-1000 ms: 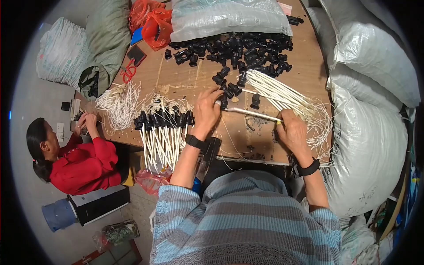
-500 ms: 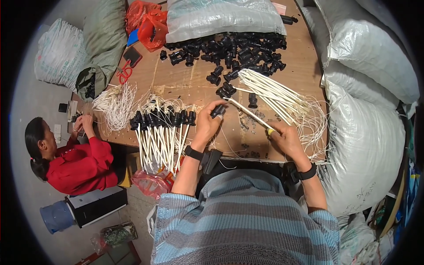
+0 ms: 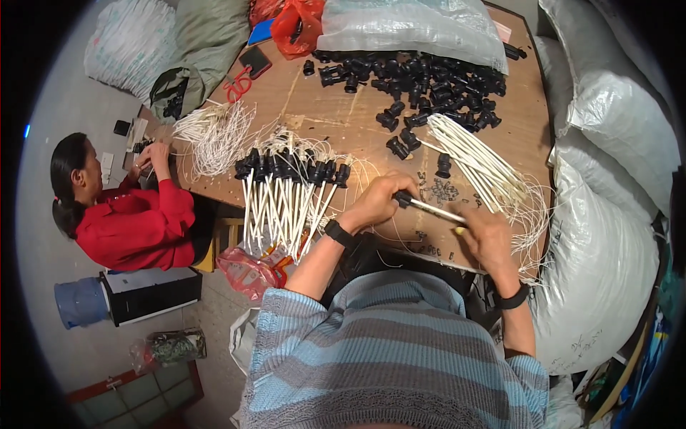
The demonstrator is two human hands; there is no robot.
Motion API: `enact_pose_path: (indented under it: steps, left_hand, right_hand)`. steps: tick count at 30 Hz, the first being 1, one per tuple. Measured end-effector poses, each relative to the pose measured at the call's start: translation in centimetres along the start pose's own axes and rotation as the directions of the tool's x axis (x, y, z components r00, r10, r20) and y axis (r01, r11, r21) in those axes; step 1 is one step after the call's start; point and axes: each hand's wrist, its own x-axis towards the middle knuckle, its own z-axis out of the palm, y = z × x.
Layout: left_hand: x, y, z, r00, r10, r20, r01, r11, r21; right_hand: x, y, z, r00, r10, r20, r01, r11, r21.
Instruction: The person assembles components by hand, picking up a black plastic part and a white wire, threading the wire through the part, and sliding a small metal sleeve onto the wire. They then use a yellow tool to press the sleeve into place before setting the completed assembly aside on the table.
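My left hand [image 3: 377, 201] is closed around a black plastic socket-like fitting [image 3: 404, 199]. A slim white tube [image 3: 437, 211] meets the fitting's right end; whether it sits inside cannot be made out. The tube's other end is in my right hand [image 3: 489, 236], whose fingers are slightly blurred and closed on it, with a yellow patch at the thumb. To the left of my left hand lies a row of white tubes with black fittings [image 3: 286, 179] at their far ends. Beyond my right hand is a bundle of bare white tubes [image 3: 475, 161] with thin white wires; a single black fitting [image 3: 443, 166] stands beside it.
Many loose black fittings [image 3: 436, 89] spill from a white sack [image 3: 414, 28] at the back. Small dark clips [image 3: 439, 191] are scattered near my hands. Full white sacks [image 3: 607, 264] press against the table's right edge. A co-worker in red [image 3: 136, 222] sits at the left.
My hands have come closer together, and the tube's end now meets the black fitting. My left hand has turned with the fitting toward the right. The whole view has shifted.
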Motion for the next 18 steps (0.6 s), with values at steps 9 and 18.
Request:
enact_pose_path:
  steps: [9,18]
  left_hand:
    - [1.4,8.0,3.0,0.988,0.117,0.101,-0.148,0.905,0.399]
    - [-1.3,3.6,1.9,0.703,-0.693,-0.160,0.532,0.661,-0.529]
  right_hand:
    - [1.5,-0.6,2.2,0.974,0.213,-0.078,-0.179,0.934,0.309]
    - [1.8,-1.4,0.2,0.990,0.104,0.096,-0.141,0.804,0.577]
